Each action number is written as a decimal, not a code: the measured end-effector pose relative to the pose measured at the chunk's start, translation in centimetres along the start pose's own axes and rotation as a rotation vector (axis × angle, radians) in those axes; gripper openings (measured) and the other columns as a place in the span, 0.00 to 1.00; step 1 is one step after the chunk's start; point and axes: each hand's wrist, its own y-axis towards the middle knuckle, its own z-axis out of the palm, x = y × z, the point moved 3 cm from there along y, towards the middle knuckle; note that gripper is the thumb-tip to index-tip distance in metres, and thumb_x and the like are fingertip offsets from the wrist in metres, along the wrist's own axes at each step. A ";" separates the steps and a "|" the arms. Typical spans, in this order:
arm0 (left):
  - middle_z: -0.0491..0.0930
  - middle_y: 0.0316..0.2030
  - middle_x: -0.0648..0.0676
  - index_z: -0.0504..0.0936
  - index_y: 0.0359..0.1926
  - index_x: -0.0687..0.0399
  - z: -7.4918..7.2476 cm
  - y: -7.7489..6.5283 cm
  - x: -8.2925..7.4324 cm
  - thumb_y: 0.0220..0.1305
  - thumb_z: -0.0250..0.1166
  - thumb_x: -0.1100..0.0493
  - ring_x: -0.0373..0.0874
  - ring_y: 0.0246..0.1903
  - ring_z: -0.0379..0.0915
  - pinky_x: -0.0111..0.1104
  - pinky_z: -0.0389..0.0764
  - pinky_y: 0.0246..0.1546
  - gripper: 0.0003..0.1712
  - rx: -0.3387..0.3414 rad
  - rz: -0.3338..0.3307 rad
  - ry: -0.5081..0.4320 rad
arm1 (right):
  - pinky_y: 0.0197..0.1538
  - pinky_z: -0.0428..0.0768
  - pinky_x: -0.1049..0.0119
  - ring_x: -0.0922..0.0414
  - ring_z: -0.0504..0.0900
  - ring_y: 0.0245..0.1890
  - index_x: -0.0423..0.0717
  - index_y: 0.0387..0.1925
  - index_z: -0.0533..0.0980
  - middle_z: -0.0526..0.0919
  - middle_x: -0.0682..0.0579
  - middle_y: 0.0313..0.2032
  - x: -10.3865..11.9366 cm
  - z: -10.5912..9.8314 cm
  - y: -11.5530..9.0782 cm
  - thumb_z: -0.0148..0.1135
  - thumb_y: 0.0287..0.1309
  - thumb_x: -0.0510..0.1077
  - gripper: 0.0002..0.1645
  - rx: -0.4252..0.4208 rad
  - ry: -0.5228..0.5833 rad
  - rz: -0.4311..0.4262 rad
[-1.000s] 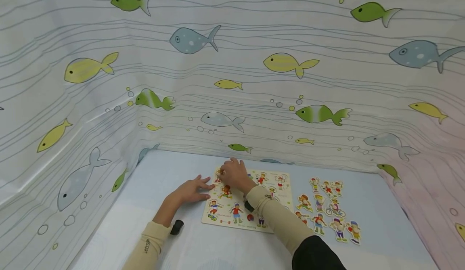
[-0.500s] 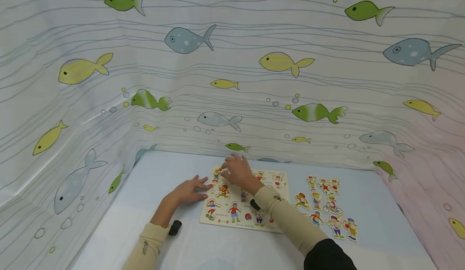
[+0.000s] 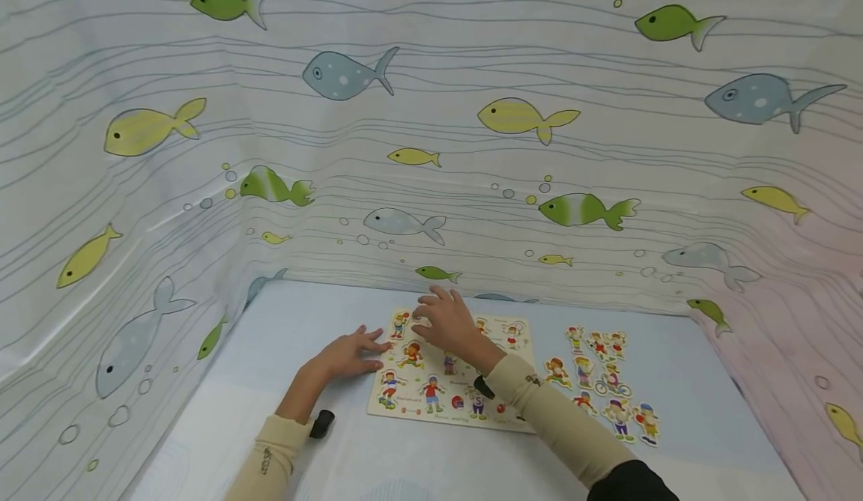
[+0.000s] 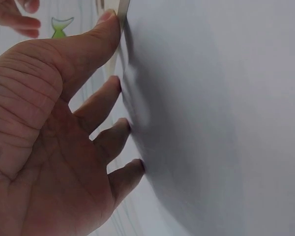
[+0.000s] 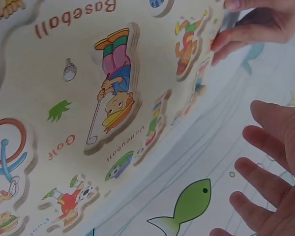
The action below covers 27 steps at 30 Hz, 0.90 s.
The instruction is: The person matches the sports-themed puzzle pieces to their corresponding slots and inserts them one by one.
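Note:
A wooden puzzle board (image 3: pixel 441 420) with printed sports figures and cut-out recesses lies on the table. My left hand (image 3: pixel 347 353) rests at its left edge; in the left wrist view the thumb (image 4: pixel 105 29) touches the board's edge and the other fingertips are on the table. My right hand (image 3: pixel 450 326) is above the board's far part, fingers spread and nothing in them, as the right wrist view also shows. A ball-player figure (image 3: pixel 399 324) sits at the board's far left corner. In the right wrist view a golfer picture (image 5: pixel 117 81) shows within a recess. My right hand and sleeve hide part of the board.
Several loose figure pieces lie right of the board, among them a cyclist (image 3: pixel 612 381) and a runner (image 3: pixel 557 372). My right forearm passes close by them. A fish-patterned sheet (image 3: pixel 499 179) rises behind and beside the table.
My right hand has drawn away from the board's far left corner, rightward and up, uncovering the ball-player figure there; its fingers have spread. My left hand stays at the board's edge.

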 end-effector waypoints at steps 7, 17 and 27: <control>0.65 0.69 0.59 0.81 0.60 0.50 0.0 -0.2 0.1 0.62 0.69 0.50 0.69 0.70 0.49 0.63 0.58 0.63 0.25 -0.006 0.004 -0.016 | 0.68 0.61 0.42 0.48 0.63 0.70 0.57 0.47 0.85 0.79 0.54 0.59 -0.4 -1.0 -1.7 0.65 0.62 0.58 0.17 -0.032 0.004 -0.012; 0.65 0.69 0.60 0.81 0.59 0.50 -0.1 -0.1 0.1 0.61 0.70 0.51 0.70 0.70 0.49 0.64 0.55 0.64 0.25 -0.022 0.015 -0.037 | 0.66 0.63 0.39 0.45 0.65 0.68 0.54 0.46 0.85 0.80 0.50 0.57 -1.7 -1.8 -4.0 0.69 0.60 0.54 0.15 -0.096 0.053 -0.048; 0.65 0.69 0.61 0.81 0.59 0.52 -0.1 -0.2 -0.1 0.62 0.69 0.51 0.71 0.69 0.49 0.64 0.56 0.64 0.25 -0.019 0.026 -0.025 | 0.63 0.68 0.42 0.45 0.68 0.66 0.55 0.44 0.85 0.81 0.50 0.56 -2.6 -2.9 -5.7 0.69 0.59 0.55 0.14 -0.156 0.019 -0.082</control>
